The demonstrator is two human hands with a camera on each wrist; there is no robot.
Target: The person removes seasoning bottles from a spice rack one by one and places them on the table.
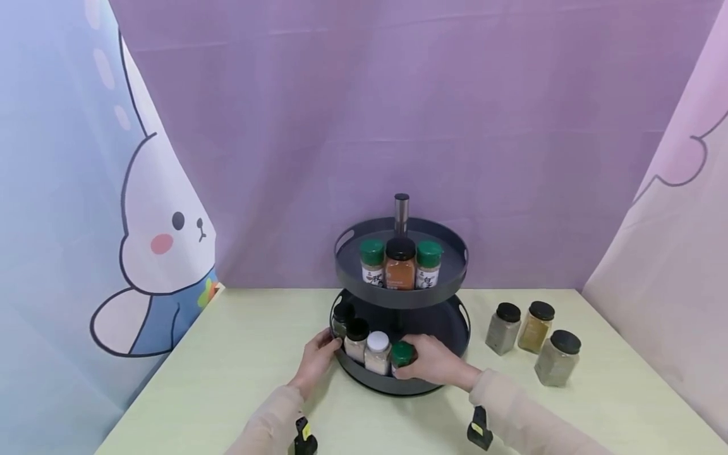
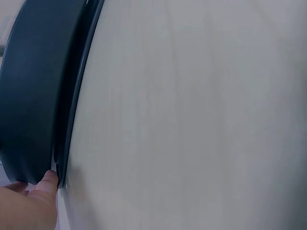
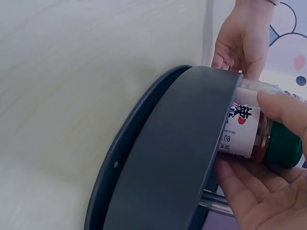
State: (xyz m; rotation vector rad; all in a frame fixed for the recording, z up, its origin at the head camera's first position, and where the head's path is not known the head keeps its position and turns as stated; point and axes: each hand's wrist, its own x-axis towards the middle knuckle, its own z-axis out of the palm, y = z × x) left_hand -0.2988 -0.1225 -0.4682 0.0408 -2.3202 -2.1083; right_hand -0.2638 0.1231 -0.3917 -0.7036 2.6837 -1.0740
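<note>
My right hand (image 1: 429, 361) grips a green-capped spice jar (image 1: 402, 354) at the front of the lower tray (image 1: 375, 381) of a dark two-tier spice rack. In the right wrist view the thumb is on one side of this labelled jar (image 3: 245, 125), fingers on the other, and its base is behind the tray wall. My left hand (image 1: 317, 361) holds the lower tray's left side, thumb and fingertips against its wall (image 2: 33, 91). Left of the gripped jar stand a white-capped jar (image 1: 378, 354) and two black-capped jars (image 1: 356, 341), one partly in shadow.
On the upper tray (image 1: 344, 272) are two green-capped jars (image 1: 372, 262) flanking a black-capped jar of orange-brown spice (image 1: 400, 265). Three black-capped jars (image 1: 557, 359) stand on the table (image 1: 244, 354) to the right. A purple curtain (image 1: 273, 158) hangs behind.
</note>
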